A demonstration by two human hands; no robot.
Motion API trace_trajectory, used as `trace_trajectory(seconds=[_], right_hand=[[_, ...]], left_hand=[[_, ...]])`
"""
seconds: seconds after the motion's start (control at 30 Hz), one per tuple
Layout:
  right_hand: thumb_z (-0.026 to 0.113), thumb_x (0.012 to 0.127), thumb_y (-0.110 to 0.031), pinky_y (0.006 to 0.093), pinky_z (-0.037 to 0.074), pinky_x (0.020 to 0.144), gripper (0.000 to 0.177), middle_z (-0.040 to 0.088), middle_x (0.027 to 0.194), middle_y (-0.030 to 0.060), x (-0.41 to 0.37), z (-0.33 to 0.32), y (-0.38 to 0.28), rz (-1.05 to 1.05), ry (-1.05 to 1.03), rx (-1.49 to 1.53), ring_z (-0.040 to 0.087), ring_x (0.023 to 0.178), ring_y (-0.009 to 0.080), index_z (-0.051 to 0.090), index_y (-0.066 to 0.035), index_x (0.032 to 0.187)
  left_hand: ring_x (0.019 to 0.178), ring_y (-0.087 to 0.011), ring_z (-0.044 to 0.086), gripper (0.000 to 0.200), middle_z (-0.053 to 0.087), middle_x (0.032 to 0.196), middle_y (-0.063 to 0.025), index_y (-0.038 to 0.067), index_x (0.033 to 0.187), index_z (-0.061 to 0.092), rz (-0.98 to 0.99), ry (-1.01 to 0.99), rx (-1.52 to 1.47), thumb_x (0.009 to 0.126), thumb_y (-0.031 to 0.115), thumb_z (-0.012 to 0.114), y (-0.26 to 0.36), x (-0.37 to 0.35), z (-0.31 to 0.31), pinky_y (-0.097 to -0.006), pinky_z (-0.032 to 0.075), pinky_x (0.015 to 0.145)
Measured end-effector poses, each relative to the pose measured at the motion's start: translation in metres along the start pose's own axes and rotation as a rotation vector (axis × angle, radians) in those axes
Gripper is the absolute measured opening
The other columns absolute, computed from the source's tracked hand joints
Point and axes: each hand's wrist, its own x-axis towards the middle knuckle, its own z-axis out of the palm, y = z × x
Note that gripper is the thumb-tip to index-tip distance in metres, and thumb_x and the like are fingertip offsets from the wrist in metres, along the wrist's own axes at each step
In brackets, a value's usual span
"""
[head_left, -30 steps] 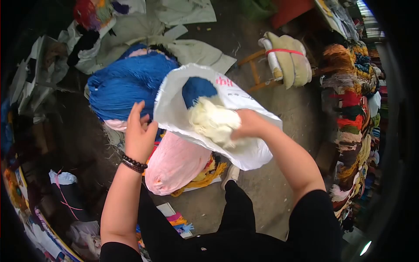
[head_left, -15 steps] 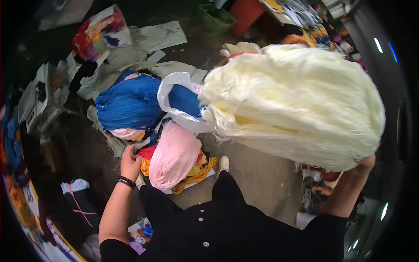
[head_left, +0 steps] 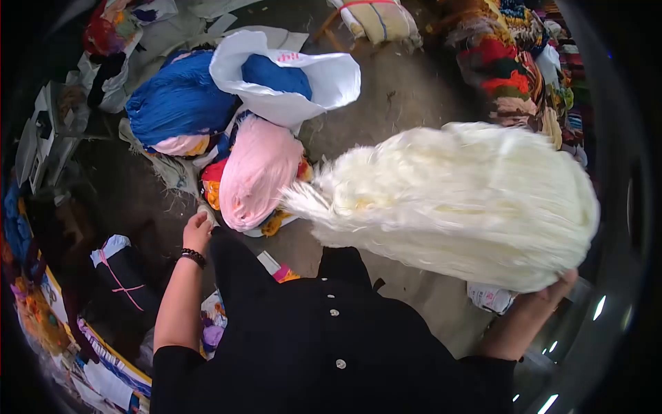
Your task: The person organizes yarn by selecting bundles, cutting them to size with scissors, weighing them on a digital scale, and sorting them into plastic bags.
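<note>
A large bundle of cream-white yarn hangs across the right half of the head view, its loose strands trailing to the left. My right hand grips its lower right end; part of the fingers is hidden behind the yarn. My left hand, a bead bracelet on its wrist, hangs with loosely bent fingers and holds nothing. Close to that hand is a pink yarn bundle on the floor, with red and orange yarn beneath it. A blue yarn bundle lies beyond, beside an open white sack with blue inside.
Multicoloured yarn is piled at the upper right. A red-strapped pale bundle lies at the top. To the left are a black package tied with pink cord and a white frame-like object. Grey floor shows between.
The cream yarn bundle has come lower and nearer my body with my right hand, uncovering the white sack's opening. My left hand stays low at the left; the view has shifted.
</note>
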Motion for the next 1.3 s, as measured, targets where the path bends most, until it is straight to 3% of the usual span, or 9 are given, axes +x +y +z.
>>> trace_trajectory(seconds=[0.03,0.1,0.2,0.33,0.7,0.83,1.03,1.2,1.3], right_hand=[[0.065,0.063,-0.014,0.047,0.042,0.101,0.083,0.047,0.134,0.021,0.001,0.0,0.022,0.074,-0.005,0.007,0.051,0.119,0.036,0.035,0.005,0.138],[0.064,0.057,-0.009,0.0458,0.042,0.102,0.086,0.049,0.133,0.0199,0.004,0.023,0.071,0.128,-0.006,0.007,0.051,0.119,0.0347,0.034,0.005,0.137],[0.067,0.05,-0.004,0.0433,0.04,0.102,0.092,0.05,0.132,0.0182,0.005,0.041,0.141,0.278,0.048,-0.066,0.049,0.12,0.033,0.037,0.005,0.136],[0.065,0.053,0.004,0.0379,0.044,0.096,0.078,0.059,0.12,0.0144,0.01,0.031,0.231,0.459,0.022,-0.083,0.057,0.111,0.0287,0.046,0.005,0.129],[0.078,0.059,-0.006,0.0312,0.048,0.085,0.056,0.066,0.103,0.0083,0.039,0.006,0.473,0.404,0.11,-0.367,0.062,0.093,0.0174,0.058,0.002,0.111],[0.08,0.061,-0.011,0.0313,0.048,0.085,0.055,0.066,0.104,0.0081,0.026,0.037,0.503,0.37,0.123,-0.468,0.062,0.094,0.0157,0.058,0.001,0.11],[0.078,0.062,-0.01,0.0316,0.048,0.083,0.053,0.066,0.102,0.0088,0.048,0.034,0.544,0.412,0.221,-0.281,0.062,0.093,0.0166,0.057,0.002,0.109],[0.077,0.062,-0.01,0.0322,0.048,0.083,0.05,0.066,0.1,0.0095,0.06,0.036,0.533,0.388,0.196,-0.421,0.063,0.092,0.0181,0.057,0.002,0.106],[0.073,0.068,-0.007,0.0325,0.049,0.083,0.041,0.067,0.1,0.0117,0.027,0.07,0.534,0.248,0.188,-0.419,0.064,0.093,0.0197,0.058,0.001,0.106]], left_hand=[[0.071,-0.0089,0.059,0.035,0.062,0.098,-0.0027,0.005,0.118,0.057,-0.07,-0.004,-0.071,0.083,0.01,0.058,-0.01,-0.004,0.008,-0.0218,0.044,0.058],[0.069,-0.008,0.057,0.032,0.061,0.094,-0.0002,0.007,0.115,0.058,-0.2,-0.006,-0.053,0.083,0.009,0.058,-0.019,-0.016,0.022,-0.0214,0.044,0.057],[0.073,-0.0086,0.059,0.033,0.062,0.094,0.0004,0.009,0.117,0.058,-0.23,-0.031,0.048,0.084,0.011,0.059,-0.039,-0.019,0.031,-0.022,0.045,0.058],[0.077,-0.0091,0.06,0.035,0.062,0.099,0.0008,0.01,0.119,0.058,-0.253,-0.026,0.094,0.084,0.013,0.06,-0.052,-0.028,0.029,-0.023,0.046,0.06],[0.079,-0.008,0.059,0.029,0.063,0.103,0.0027,0.012,0.117,0.06,-0.383,0.013,0.337,0.088,0.014,0.056,-0.109,-0.034,0.0,-0.0223,0.045,0.062],[0.079,-0.0076,0.058,0.03,0.062,0.103,0.0013,0.008,0.118,0.059,-0.332,-0.059,0.429,0.088,0.011,0.056,-0.125,-0.029,0.003,-0.0224,0.045,0.065],[0.085,-0.0084,0.059,0.029,0.062,0.11,0.0,0.008,0.12,0.057,-0.4,-0.075,0.42,0.091,0.012,0.054,-0.121,-0.029,0.011,-0.0235,0.046,0.07],[0.086,-0.0081,0.06,0.028,0.063,0.11,0.0002,0.009,0.119,0.057,-0.392,-0.059,0.429,0.092,0.013,0.052,-0.127,-0.03,0.017,-0.0235,0.047,0.07],[0.087,-0.0138,0.062,0.027,0.067,0.101,-0.0047,0.002,0.111,0.062,-0.212,-0.064,0.499,0.085,0.006,0.057,-0.15,-0.03,0.012,-0.0264,0.049,0.076]])
